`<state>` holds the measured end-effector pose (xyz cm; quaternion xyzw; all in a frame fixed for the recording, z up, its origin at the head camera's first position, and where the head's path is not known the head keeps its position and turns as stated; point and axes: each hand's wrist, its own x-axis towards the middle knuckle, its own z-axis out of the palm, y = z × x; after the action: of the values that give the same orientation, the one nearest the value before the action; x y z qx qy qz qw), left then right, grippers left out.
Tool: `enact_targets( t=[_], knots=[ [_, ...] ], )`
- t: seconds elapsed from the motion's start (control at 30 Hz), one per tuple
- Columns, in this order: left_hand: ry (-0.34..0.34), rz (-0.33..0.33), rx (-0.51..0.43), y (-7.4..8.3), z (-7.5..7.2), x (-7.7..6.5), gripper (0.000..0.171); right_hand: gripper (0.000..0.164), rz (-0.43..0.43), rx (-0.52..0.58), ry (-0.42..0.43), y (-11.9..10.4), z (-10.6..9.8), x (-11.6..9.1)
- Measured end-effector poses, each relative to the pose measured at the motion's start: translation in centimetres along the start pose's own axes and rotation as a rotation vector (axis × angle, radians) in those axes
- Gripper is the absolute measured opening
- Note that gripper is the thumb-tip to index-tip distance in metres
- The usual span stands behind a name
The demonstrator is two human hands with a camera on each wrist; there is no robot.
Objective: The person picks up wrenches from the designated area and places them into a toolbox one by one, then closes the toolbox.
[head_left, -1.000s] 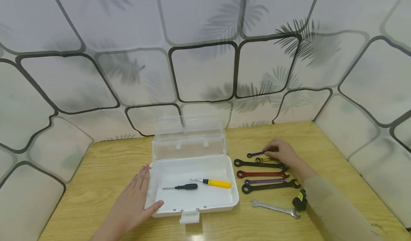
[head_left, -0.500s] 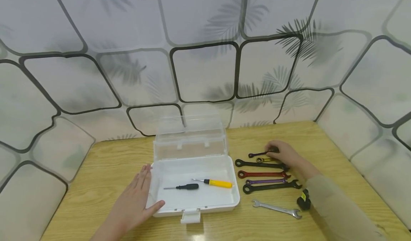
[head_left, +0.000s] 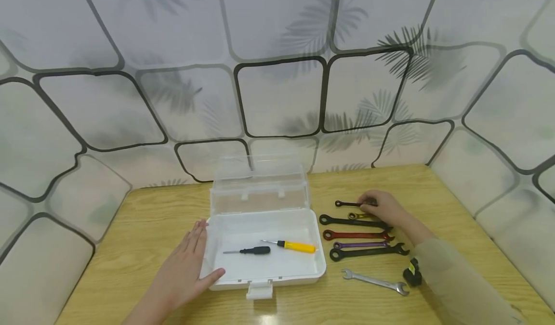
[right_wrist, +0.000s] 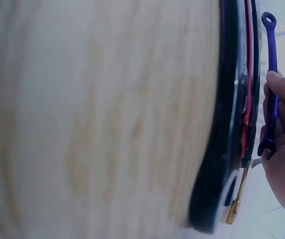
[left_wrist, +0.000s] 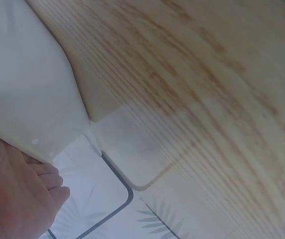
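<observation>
A small dark purple wrench [right_wrist: 271, 59] is pinched between the thumb and fingers of my right hand [head_left: 383, 208]. Its ring end points left over the table in the head view, and a gold wrench [head_left: 357, 215] lies just below it, partly hidden by the hand. My left hand [head_left: 184, 262] rests with straight fingers against the left side of a white plastic toolbox [head_left: 286, 281]; the left wrist view shows its fingertips [left_wrist: 57, 194] at the box wall. Inside the box lie a black screwdriver [head_left: 257, 250] and a yellow-handled screwdriver [head_left: 299, 247]. The clear lid [head_left: 260, 183] stands raised at the back.
Right of the box lie a black wrench [head_left: 347, 221], a red wrench [head_left: 355, 235], a purple wrench [head_left: 362, 244] and another black wrench [head_left: 368, 253]. Nearer are a silver open-end wrench [head_left: 375, 280] and a black object with a yellow label [head_left: 412, 274]. A patterned wall covering [head_left: 277, 98] encloses the wooden table [head_left: 156, 219].
The small purple wrench in my right hand has risen slightly away from the gold one. My left hand stays at the box, and the whole head view has shifted a little.
</observation>
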<state>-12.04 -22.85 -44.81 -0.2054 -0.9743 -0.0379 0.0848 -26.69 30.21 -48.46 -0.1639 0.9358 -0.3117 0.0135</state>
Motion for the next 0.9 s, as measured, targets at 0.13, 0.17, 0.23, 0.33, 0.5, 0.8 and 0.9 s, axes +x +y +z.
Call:
enact_targets(
  t=[0.13, 0.17, 0.23, 0.33, 0.5, 0.8, 0.9],
  knots=[
    [0.009, 0.004, 0.011, 0.0, 0.2, 0.1, 0.106, 0.010, -0.013, 0.007, 0.023, -0.6, -0.3, -0.1],
    [0.012, 0.005, 0.015, 0.0, 0.2, 0.1, 0.106, 0.010, -0.020, 0.005, 0.029, -0.8, -0.4, -0.1],
    [0.015, 0.007, 0.018, 0.0, 0.3, 0.1, 0.106, 0.010, -0.032, -0.003, 0.042, -1.1, -0.5, -0.1],
    [0.014, 0.006, 0.015, -0.1, 0.3, 0.1, 0.105, 0.009, -0.047, -0.018, 0.057, -1.9, -0.7, 0.0],
    [0.002, 0.000, 0.014, -0.1, 0.3, 0.0, 0.106, 0.009, -0.060, -0.040, 0.079, -3.1, -1.1, 0.0],
    [0.033, 0.006, 0.007, 0.0, 0.4, -0.1, 0.106, 0.008, -0.091, -0.062, 0.109, -5.1, -1.6, 0.4],
    [0.039, 0.010, 0.001, 0.0, 0.4, 0.0, 0.105, 0.008, -0.104, -0.065, 0.126, -5.8, -1.6, 0.6]
  ],
)
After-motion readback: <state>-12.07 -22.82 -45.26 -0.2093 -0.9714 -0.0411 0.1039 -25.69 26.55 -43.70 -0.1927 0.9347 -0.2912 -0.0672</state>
